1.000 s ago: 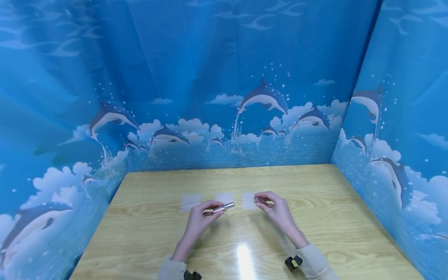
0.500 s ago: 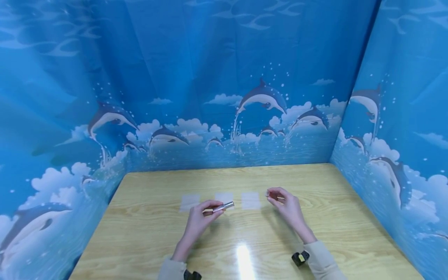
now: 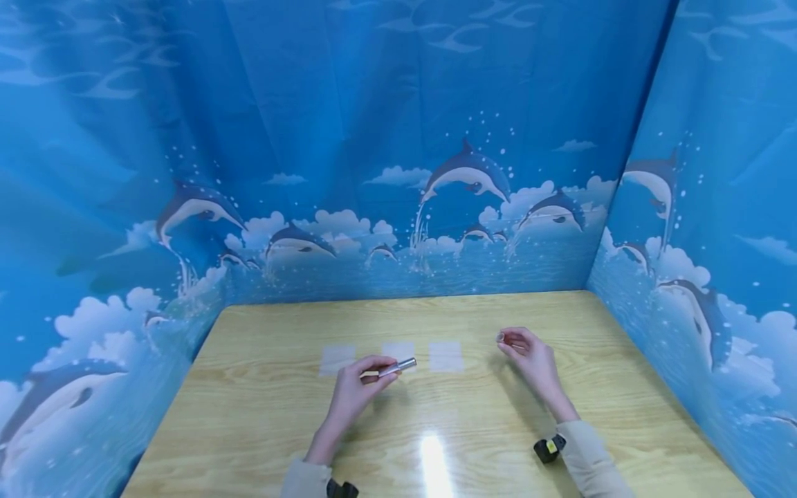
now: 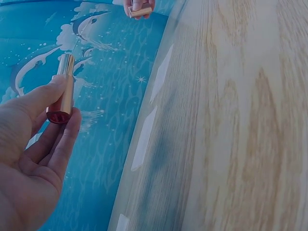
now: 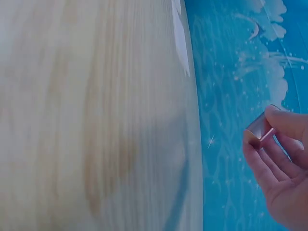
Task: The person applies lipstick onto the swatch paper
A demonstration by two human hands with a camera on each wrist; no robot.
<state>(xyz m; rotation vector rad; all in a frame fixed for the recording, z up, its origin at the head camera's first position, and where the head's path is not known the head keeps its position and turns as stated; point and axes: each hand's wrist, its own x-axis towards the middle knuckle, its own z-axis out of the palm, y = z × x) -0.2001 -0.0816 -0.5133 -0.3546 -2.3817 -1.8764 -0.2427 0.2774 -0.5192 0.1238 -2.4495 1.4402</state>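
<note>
My left hand (image 3: 356,391) pinches a shiny lipstick tube (image 3: 401,366) between thumb and fingers, above the table and left of its middle. In the left wrist view this lipstick shows a gold case and a dark red round base turned toward the camera. Farther right, my right hand (image 3: 535,363) pinches a small lipstick cap (image 5: 260,127) by its sides. That cap looks metallic, with its open-looking end facing away from the palm. The two hands are well apart, both raised over the wood-grain table.
Three pale square patches (image 3: 445,357) lie in a row on the wooden table (image 3: 280,429). Blue dolphin-print curtains (image 3: 349,138) stand along the back and both sides. A bright light reflection shows near the table's front.
My right hand has moved rightward and slightly back with the cap, from over the right-hand patch to beyond it. The left hand with the lipstick has stayed in place.
</note>
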